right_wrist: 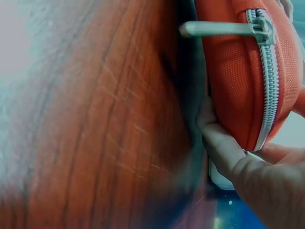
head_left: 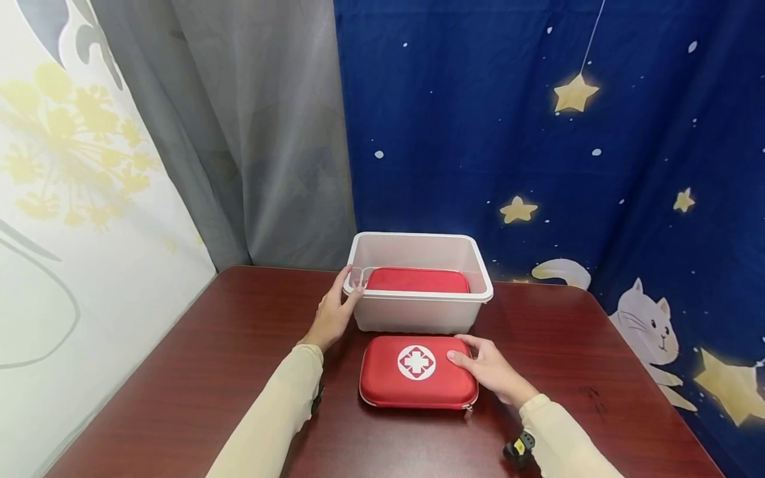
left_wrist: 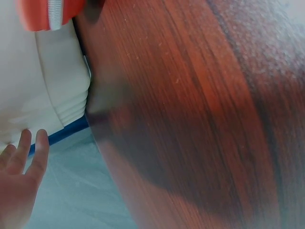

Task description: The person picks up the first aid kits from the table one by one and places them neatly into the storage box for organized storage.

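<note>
Overhead, your left hand (head_left: 335, 312) steadies the white bin (head_left: 418, 322), fingers relaxed on its rim; your right hand (head_left: 487, 368) clasps the red first-aid case (head_left: 416, 372), lying on the table (head_left: 209, 372) just before the bin. At the right wrist, fingers (right_wrist: 219, 138) curl under its zipper (right_wrist: 267, 71). You're likely at pickup; next, lift it level.

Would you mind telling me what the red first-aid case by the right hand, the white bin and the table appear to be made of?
Red first-aid case: seemingly woven fabric over a stiff moulded shell, matte; the right wrist view shows its weave and zipper.
White bin: probably plastic, smooth and slightly translucent.
Table: dark reddish wood or wood-look laminate, with visible grain and fine scratches.
</note>
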A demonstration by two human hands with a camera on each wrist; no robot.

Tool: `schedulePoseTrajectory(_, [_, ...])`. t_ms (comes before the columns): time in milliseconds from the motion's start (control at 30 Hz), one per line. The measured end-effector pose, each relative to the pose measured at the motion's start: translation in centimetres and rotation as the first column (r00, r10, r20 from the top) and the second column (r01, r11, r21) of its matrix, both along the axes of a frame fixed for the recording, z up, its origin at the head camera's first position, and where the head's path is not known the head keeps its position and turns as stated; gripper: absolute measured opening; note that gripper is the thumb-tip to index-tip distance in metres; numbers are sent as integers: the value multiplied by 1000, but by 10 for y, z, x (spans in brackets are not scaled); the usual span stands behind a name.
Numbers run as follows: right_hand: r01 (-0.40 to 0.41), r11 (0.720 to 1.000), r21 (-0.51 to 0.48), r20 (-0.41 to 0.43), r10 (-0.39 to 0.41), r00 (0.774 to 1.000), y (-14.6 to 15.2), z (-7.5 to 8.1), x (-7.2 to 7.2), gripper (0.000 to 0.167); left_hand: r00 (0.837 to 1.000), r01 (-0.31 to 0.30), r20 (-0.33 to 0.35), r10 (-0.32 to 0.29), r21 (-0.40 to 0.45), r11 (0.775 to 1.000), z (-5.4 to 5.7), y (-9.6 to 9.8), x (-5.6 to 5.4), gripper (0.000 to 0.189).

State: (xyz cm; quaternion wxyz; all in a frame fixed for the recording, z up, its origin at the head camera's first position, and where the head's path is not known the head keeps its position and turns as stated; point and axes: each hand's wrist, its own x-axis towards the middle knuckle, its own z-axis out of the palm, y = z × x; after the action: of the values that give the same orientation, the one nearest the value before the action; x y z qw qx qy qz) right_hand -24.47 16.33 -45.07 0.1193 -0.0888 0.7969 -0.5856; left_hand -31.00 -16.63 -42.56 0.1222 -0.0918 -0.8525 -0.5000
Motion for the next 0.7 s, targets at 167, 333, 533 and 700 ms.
schedulePoseTrajectory(167, [-23,998,-64,17,24,1000,3,6,-1,67,1000,-6,-6,6,-4,1000,-2,0,-1,62])
schedulePoseTrajectory(333, [-19,995,-95,29,22,999,7,16,-2,67,1000,-8,-19,8,-7,1000,-3,-1,-3,61])
schedulePoseTrajectory(533, [-42,991,-128,21,45,999,10,26,-1,66,1000,-7,-20,7,-5,1000,-5,0,-4,61])
schedulePoseTrajectory(700, [-54,990,-130,1,55,999,11,36,0,64,1000,-12,-26,12,-9,1000,-5,0,-5,61])
